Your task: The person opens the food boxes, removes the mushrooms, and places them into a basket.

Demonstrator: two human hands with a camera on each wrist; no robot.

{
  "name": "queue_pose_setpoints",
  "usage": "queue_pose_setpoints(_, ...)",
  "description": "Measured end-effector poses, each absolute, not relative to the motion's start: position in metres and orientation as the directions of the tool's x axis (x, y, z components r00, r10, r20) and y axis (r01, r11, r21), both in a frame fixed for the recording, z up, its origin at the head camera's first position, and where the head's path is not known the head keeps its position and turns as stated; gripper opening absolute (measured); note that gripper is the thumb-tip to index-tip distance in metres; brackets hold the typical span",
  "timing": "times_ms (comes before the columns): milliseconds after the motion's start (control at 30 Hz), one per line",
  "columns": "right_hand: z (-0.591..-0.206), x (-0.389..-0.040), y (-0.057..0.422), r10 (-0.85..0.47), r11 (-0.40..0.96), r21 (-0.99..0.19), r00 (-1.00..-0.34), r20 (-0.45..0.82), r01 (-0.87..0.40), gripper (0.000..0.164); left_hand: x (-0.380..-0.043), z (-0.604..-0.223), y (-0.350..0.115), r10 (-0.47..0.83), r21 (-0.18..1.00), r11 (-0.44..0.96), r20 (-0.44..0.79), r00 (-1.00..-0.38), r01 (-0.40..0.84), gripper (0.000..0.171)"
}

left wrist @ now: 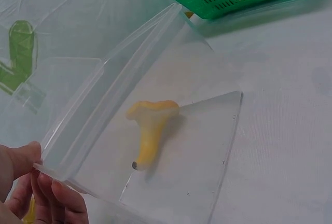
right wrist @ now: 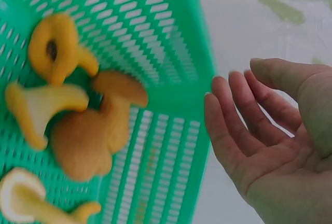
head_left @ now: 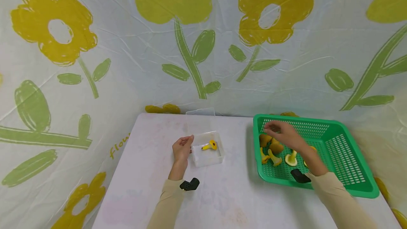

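My left hand pinches the left rim of a clear plastic box between thumb and fingers. Inside that box lies one yellow mushroom; the left wrist view shows its flared cap and dark stem tip. The box's clear lid stands open at the back. Over the left part of a green basket hovers my right hand, fingers loosely bent and holding nothing. Below it in the basket are yellow mushrooms and brown ones, partly hidden by the forearm in the head view.
The box and basket stand apart on a white-covered table. A flower-printed curtain hangs behind and along the left side. The basket's slotted walls rise around the mushrooms.
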State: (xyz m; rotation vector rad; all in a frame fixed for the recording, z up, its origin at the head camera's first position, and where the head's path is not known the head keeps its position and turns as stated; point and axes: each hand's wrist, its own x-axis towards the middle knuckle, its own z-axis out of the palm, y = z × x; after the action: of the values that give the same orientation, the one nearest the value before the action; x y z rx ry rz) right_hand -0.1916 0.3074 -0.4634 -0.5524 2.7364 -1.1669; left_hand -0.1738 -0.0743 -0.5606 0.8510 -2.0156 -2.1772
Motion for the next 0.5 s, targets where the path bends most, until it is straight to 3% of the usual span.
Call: queue_pose_setpoints(500, -0.471, -0.2, 0.242, -0.368, 0.582, -0.775, -0.93, 0.02, -0.247, 0.022, -0.175, -0.563, -0.075, -0.403, 0.933, -0.143, -0.36, -0.841, -0.33, 0.026)
